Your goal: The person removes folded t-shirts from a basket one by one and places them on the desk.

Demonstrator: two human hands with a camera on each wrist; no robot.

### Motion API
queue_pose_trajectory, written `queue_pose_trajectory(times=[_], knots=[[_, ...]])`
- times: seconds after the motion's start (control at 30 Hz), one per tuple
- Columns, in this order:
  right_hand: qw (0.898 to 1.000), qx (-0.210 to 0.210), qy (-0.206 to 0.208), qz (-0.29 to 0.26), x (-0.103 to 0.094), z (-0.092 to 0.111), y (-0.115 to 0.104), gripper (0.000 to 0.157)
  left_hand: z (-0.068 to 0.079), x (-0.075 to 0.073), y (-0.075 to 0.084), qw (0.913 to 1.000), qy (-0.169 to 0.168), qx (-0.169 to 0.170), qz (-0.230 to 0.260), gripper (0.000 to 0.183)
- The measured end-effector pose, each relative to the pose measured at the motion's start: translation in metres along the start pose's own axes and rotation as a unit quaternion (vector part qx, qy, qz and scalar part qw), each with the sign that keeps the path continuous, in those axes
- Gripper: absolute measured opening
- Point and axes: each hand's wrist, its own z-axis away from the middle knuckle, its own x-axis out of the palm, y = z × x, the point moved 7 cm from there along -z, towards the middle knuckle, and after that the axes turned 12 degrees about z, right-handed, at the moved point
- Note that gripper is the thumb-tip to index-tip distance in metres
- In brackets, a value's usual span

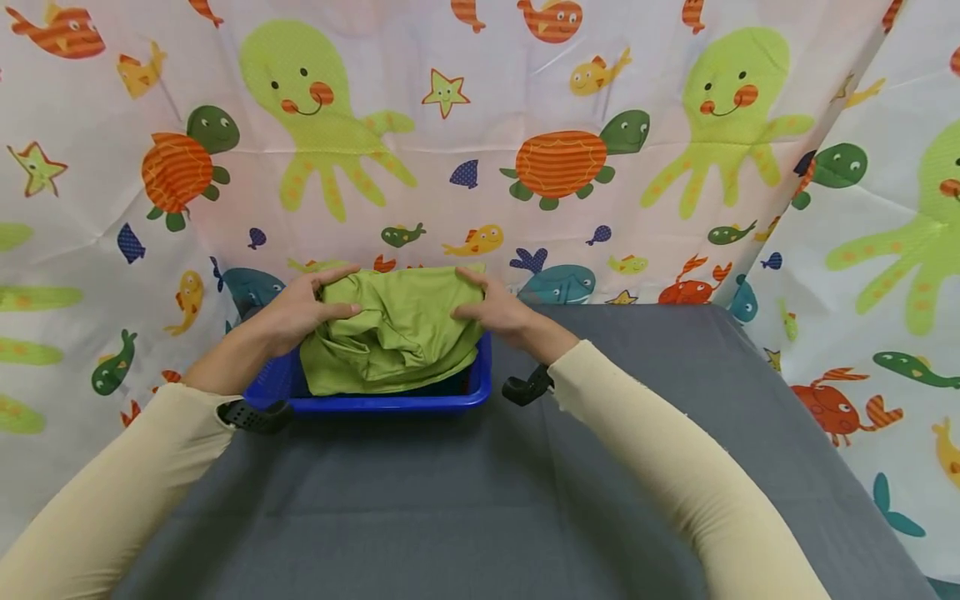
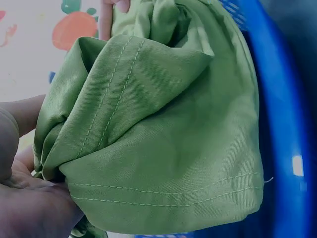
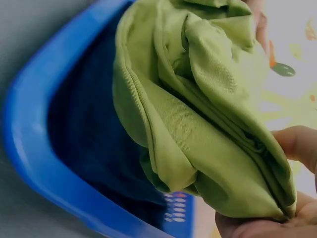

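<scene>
A bunched light-green garment [image 1: 397, 333] with double-stitched hems is held up over a blue plastic basket [image 1: 382, 405] at the back of the table. My left hand [image 1: 296, 315] grips its left side, thumb in front. On the right side, my right hand [image 1: 501, 310] pinches the cloth between thumb and fingers. In the left wrist view, folded layers and a stitched hem [image 2: 163, 194] show beside the left hand [image 2: 37, 203]. Dark blue cloth [image 3: 94, 119] lies inside the basket, as the right wrist view shows.
Grey cloth covers the table [image 1: 420, 508]. Behind it hangs a white curtain [image 1: 495, 83] printed with sea animals, which also runs along the left and right sides. A black strap mount [image 1: 258, 415] sits on the left wrist, another [image 1: 527, 386] on the right.
</scene>
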Motion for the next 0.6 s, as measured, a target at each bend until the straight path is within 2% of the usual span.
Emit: queue_pose_trajectory(times=[0.13, 0.27, 0.5, 0.6], knots=[[1.000, -0.018, 0.000, -0.018, -0.024, 0.004, -0.017, 0.081, -0.002, 0.003, 0.023, 0.9996, 0.002, 0.021, 0.016, 0.074], [0.999, -0.028, 0.009, -0.012, -0.049, 0.011, -0.026, 0.080, -0.005, 0.013, 0.044, 0.9987, 0.000, 0.043, 0.028, 0.072], [1.000, -0.005, 0.005, -0.022, -0.082, 0.026, -0.018, 0.081, -0.019, 0.042, 0.062, 0.9937, -0.017, 0.081, 0.076, 0.069], [1.000, -0.011, 0.005, -0.021, -0.099, 0.031, -0.015, 0.081, -0.029, 0.054, 0.067, 0.9931, -0.011, 0.092, 0.072, 0.070]])
